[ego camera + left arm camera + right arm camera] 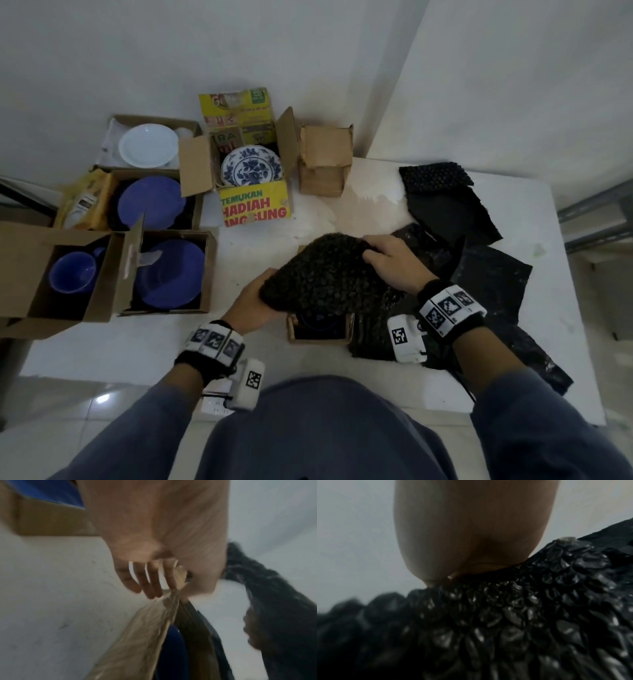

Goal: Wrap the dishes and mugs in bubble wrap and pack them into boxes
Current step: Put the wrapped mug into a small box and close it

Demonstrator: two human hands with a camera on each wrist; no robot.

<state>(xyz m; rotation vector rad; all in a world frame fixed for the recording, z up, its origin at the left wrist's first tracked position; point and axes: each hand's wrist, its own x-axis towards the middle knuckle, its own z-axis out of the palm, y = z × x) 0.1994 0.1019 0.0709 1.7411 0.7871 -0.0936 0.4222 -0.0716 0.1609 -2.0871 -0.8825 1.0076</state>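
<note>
A bundle wrapped in black bubble wrap [325, 277] hangs over a small open cardboard box [320, 339] near the table's front edge. Something dark blue [173, 649] lies inside that box. My right hand [390, 260] grips the bundle's top right, fingers curled into the wrap [505, 622]. My left hand [255, 301] is at the bundle's left side. In the left wrist view its fairly straight fingers [150, 582] and thumb hold the box's left flap [145, 635], with the wrap [283, 601] just beyond the thumb.
Open boxes along the left hold a blue mug [73, 272], two blue plates [164, 270] [152, 202] and a white plate [149, 145]. A yellow box holds a blue-patterned plate [251, 166]. A closed brown box [323, 161] stands behind. Loose black bubble-wrap sheets [445, 202] lie right.
</note>
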